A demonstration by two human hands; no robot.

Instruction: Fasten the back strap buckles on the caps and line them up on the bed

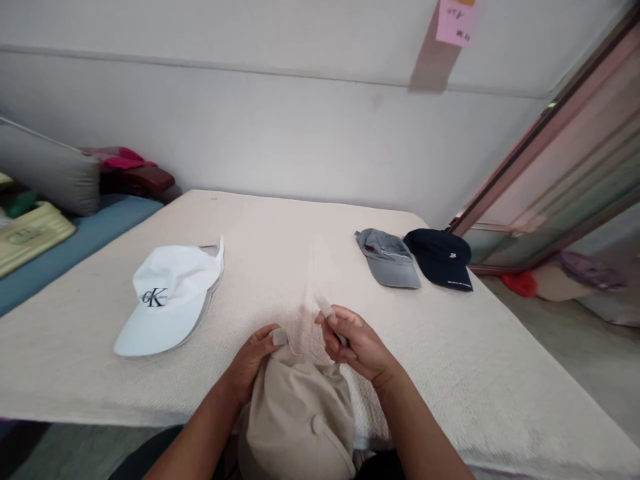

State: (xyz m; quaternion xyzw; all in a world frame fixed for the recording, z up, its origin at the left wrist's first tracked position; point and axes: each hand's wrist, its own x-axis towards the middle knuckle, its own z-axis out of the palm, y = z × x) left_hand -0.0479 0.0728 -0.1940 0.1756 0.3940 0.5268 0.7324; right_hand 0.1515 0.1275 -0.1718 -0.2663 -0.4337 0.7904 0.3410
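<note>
A beige cap (300, 413) is at the table's front edge, its back opening facing away from me. My left hand (253, 360) pinches the strap end at the left side of that opening. My right hand (355, 343) grips the other strap end, which sticks up between thumb and fingers; the two strap ends are apart. A white cap with black letters (170, 297) lies to the left. At the right, a grey cap (390, 259) rests beside a navy cap (440, 257), the two touching or nearly so.
A cream cloth covers the table (270, 247). Beyond it stands a white wall (280, 133) with a pink note (456, 23). At the left are a grey cushion (50, 167) and a yellow basket (37, 233). A glass-panelled frame (530, 173) is at the right.
</note>
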